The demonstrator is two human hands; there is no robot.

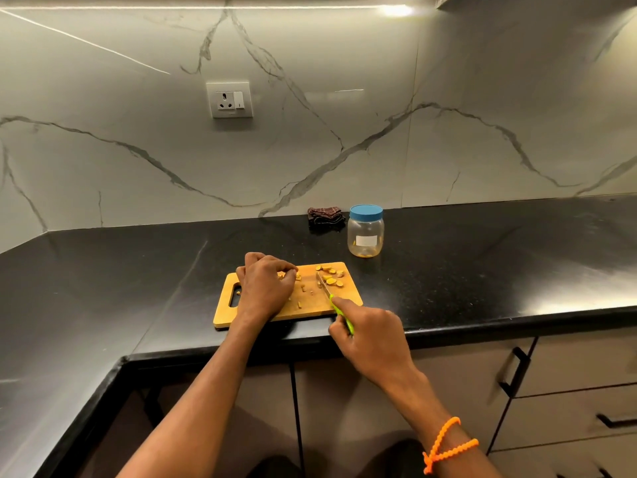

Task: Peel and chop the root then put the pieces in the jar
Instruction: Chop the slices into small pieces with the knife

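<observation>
The root (283, 274) lies on the board (310, 305) under the fingertips of the left hand (265, 288), which arches over it knuckles up and pinches it; most of it is hidden, so its long axis cannot be told. Cut pieces (331, 276) sit at the board's far right corner, just beyond the blade. The right hand (370, 334) grips the knife (336, 303) by its green handle, forefinger laid along the top; the blade points away and slightly left. The jar (365, 231), lid on, stands on the tabletop (482, 263) beyond the board, beside a folded cloth (325, 216).
</observation>
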